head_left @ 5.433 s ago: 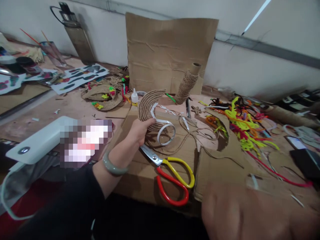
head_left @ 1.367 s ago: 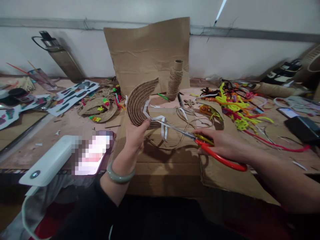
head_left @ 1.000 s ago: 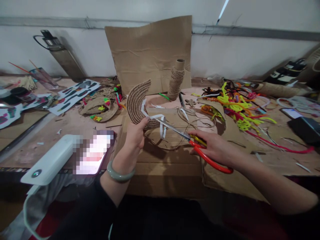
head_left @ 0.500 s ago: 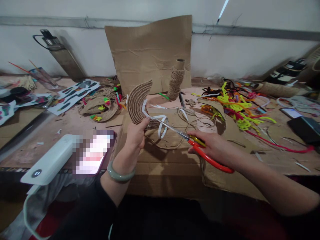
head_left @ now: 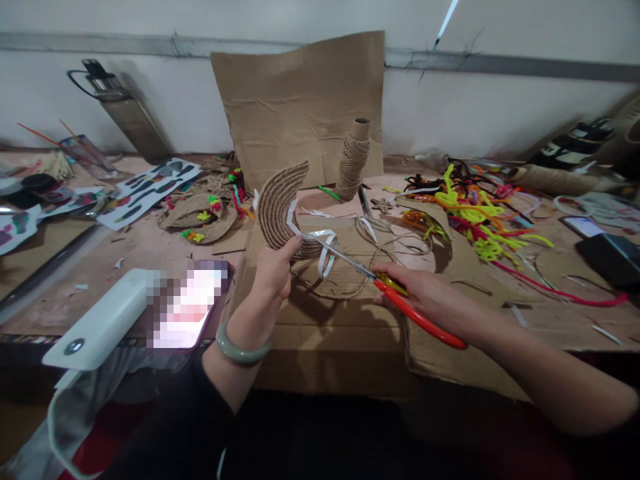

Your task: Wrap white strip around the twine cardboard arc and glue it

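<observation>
My left hand (head_left: 276, 272) is closed around the lower part of a curved, crescent-like piece covered in rows of jute twine (head_left: 273, 207). A white strip (head_left: 327, 260) runs along its inner edge and curls loose below the thumb. In my right hand (head_left: 420, 293) are scissors (head_left: 420, 322) with red handles. Their blades reach left to the strip beside my left thumb; I cannot tell whether they are cutting it. Loose twine (head_left: 345, 293) trails over the cardboard (head_left: 340, 320) underneath. Behind stands a tube wound with twine (head_left: 355, 160).
An upright cardboard sheet (head_left: 300, 93) stands at the back. On the left lie a power bank (head_left: 100, 320), a phone (head_left: 193, 307) and a decorated twine piece (head_left: 200, 220). Colourful pipe cleaners (head_left: 470, 213) are heaped to the right, near a black case (head_left: 610, 260).
The twine-covered piece and my left hand have shifted very slightly to the right. The scissors have moved slightly left, still against the strip.
</observation>
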Available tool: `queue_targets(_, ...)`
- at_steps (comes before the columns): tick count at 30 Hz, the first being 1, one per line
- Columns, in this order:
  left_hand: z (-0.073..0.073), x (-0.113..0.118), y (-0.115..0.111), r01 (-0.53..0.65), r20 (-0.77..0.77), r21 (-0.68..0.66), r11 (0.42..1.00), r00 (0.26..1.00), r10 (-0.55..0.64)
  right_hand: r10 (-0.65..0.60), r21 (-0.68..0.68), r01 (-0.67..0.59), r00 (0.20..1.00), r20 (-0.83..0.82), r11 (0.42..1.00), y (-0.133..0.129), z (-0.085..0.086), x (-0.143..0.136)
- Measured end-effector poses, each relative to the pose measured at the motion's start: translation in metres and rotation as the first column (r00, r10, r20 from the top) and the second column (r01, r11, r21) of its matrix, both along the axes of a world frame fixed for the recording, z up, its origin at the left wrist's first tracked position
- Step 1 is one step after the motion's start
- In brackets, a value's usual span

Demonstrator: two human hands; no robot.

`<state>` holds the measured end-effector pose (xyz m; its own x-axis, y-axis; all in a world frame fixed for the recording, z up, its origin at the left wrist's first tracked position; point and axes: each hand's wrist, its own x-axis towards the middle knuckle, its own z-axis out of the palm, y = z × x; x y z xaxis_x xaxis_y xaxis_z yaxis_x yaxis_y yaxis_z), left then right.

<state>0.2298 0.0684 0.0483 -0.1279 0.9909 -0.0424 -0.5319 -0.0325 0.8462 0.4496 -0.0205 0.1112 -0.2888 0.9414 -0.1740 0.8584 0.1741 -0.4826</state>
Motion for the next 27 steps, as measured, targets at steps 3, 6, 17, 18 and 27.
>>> queue_targets(3, 0.001, 0.0, -0.001, 0.014, 0.009, 0.001, 1.0, 1.0, -0.014, -0.009, -0.002, 0.009, 1.0, -0.002, 1.0, 0.002, -0.002, 0.0)
queue_targets(6, 0.003, 0.0, -0.002, 0.013, 0.034, -0.005, 1.0, 0.999, -0.012, -0.017, 0.002, 0.017, 1.0, 0.017, 1.0, 0.002, -0.002, 0.0)
queue_targets(17, -0.002, -0.002, 0.005, -0.13, 0.021, -0.054, 0.99, 0.991, 0.131, -0.071, 0.048, 0.072, 0.997, -0.009, 0.996, 0.003, -0.004, 0.015)
queue_targets(18, -0.003, -0.004, 0.007, -0.18, 0.012, -0.072, 0.981, 0.983, 0.181, -0.058, 0.049, 0.058, 0.998, -0.002, 0.997, 0.002, -0.003, 0.017)
queue_targets(27, -0.001, -0.007, 0.011, -0.339, 0.001, -0.044, 0.94, 0.941, 0.339, 0.254, -0.024, -0.261, 0.912, 0.322, 0.965, -0.011, -0.007, 0.001)
